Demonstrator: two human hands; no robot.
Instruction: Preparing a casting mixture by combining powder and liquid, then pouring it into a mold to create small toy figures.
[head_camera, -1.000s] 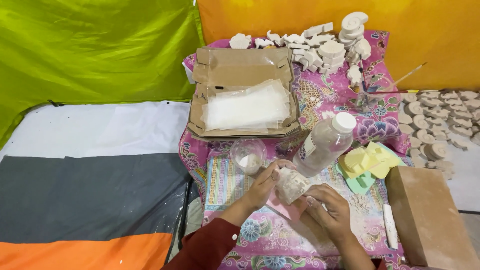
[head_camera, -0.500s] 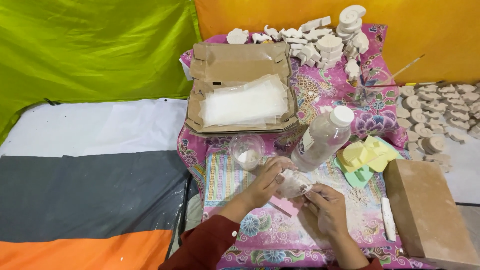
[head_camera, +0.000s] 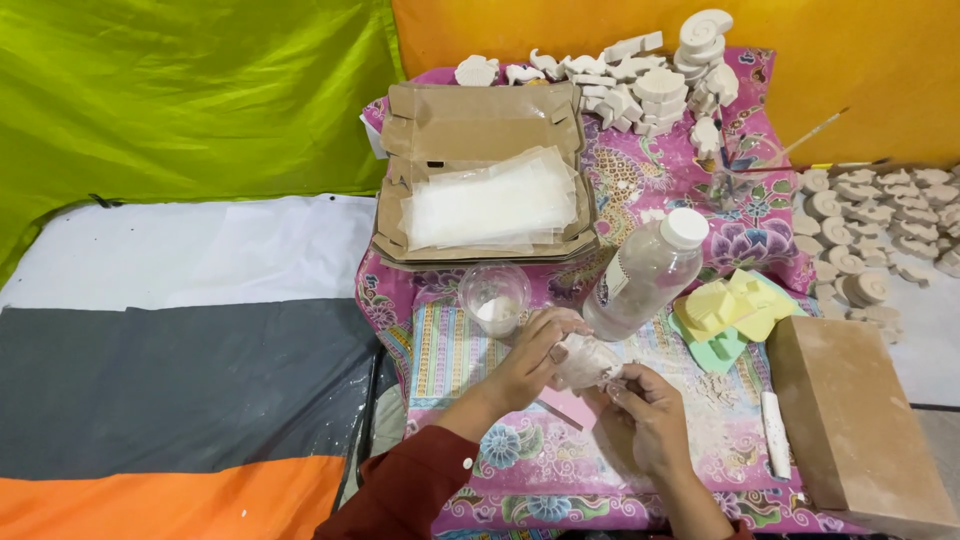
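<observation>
My left hand (head_camera: 535, 355) and my right hand (head_camera: 650, 410) both hold a small white plaster piece (head_camera: 587, 362) above the pink patterned cloth (head_camera: 560, 480). The left hand grips it from the left; the right hand's fingers pinch its lower right side. Under the piece lies a pink flat block (head_camera: 568, 407). A clear plastic cup (head_camera: 494, 298) with white powder stands just beyond my left hand. A plastic bottle (head_camera: 645, 274) with a white cap leans just beyond the piece.
An open cardboard box (head_camera: 480, 130) holds clear plastic bags. White plaster figures (head_camera: 640, 80) crowd the far edge, more lie on the right (head_camera: 870, 230). Yellow and green moulds (head_camera: 730, 310), a brown block (head_camera: 850, 420) and a white stick (head_camera: 775, 435) sit at right.
Both hands stay on the plaster piece and have turned it slightly. The view has shifted a little; nothing else on the cloth has moved.
</observation>
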